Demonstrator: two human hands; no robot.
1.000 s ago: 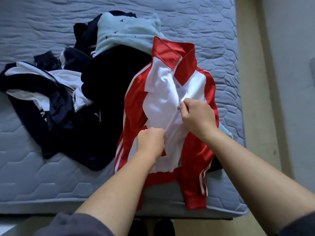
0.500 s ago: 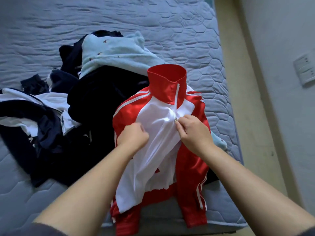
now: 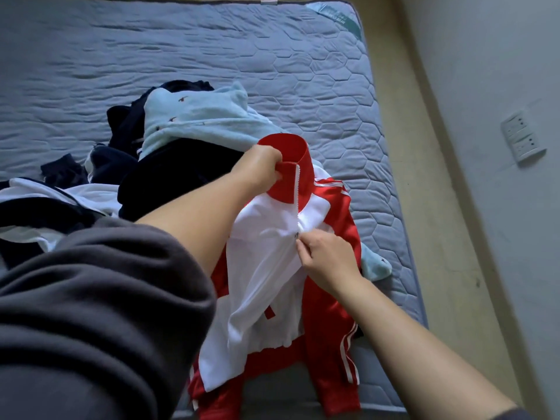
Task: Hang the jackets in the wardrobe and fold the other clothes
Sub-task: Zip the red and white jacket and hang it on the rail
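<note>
A red and white track jacket (image 3: 266, 286) hangs upright over the near edge of the bed, its zip closed most of the way up. My left hand (image 3: 257, 168) grips the red collar at the top and holds the jacket up. My right hand (image 3: 325, 257) pinches the zip pull at chest height. Behind the jacket lies a pile of other clothes: a light blue fleece garment (image 3: 200, 119), a dark navy garment (image 3: 169, 180) and a navy and white jacket (image 3: 45, 204) at the left.
The grey quilted mattress (image 3: 151, 56) stretches away beyond the pile. A beige strip of floor (image 3: 424, 177) runs between the bed and the wall on the right. A wall socket (image 3: 522, 137) sits on that wall.
My left hand has gone from the jacket's chest up to the collar and lifted it. My right hand stays at the zip pull. The camera view has tilted up the bed.
</note>
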